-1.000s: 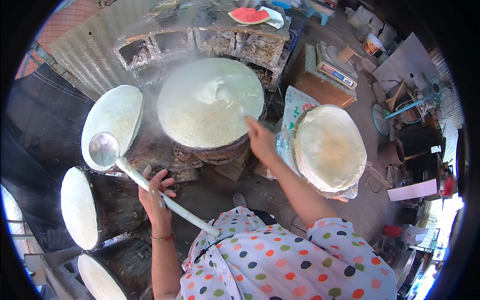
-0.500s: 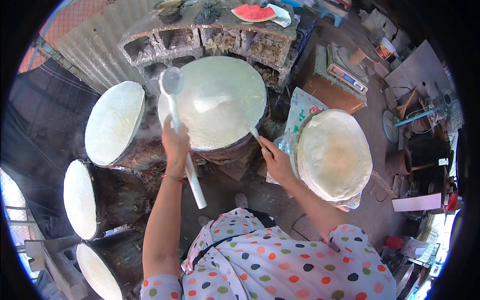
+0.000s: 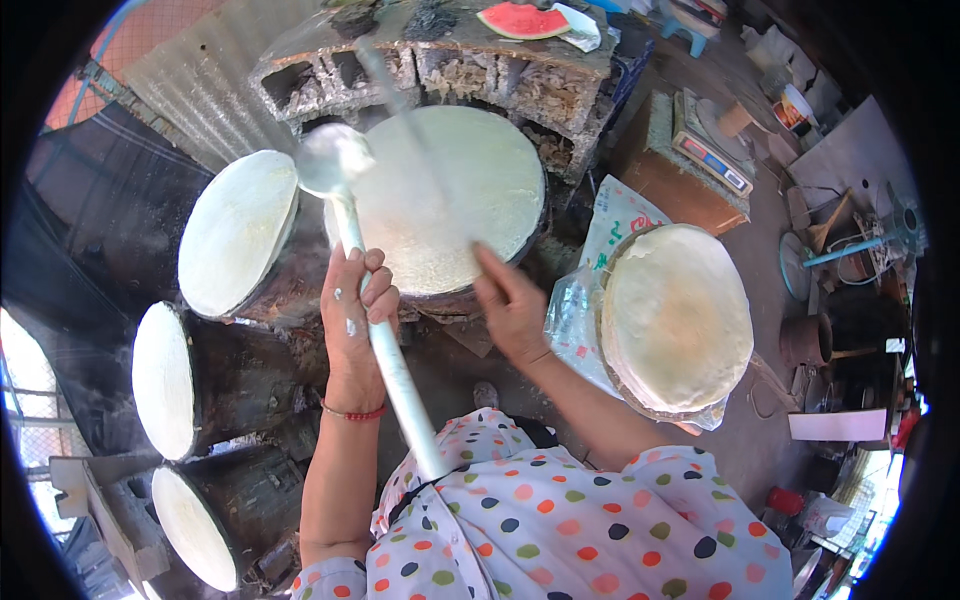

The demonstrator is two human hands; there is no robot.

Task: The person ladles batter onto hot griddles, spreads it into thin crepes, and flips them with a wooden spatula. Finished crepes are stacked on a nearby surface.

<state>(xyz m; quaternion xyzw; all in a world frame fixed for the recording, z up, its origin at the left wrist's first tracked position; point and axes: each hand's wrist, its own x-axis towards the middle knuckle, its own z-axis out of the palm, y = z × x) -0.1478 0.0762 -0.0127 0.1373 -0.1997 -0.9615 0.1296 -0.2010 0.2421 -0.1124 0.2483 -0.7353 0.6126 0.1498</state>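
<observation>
Head view: left hand (image 3: 357, 300) grips ladle (image 3: 400, 370), right hand (image 3: 512, 312) grips blurred stick (image 3: 403, 107) beside edge of large disc (image 3: 490, 170).

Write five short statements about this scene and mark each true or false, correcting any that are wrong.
1. The left hand holds a long, pale-handled ladle with a round bowl. True.
2. The right hand grips that ladle too. False: it is apart from it, by the near edge of the large, round white surface; a long, thin, blurred tool seems to extend from it.
3. A round, cream-coloured stack of flat sheets lies left of that surface. False: it lies to its right.
4. A red watermelon slice lies on a rough grey block ledge. True.
5. A fan with a blue pole is at the picture's right. True.
</observation>
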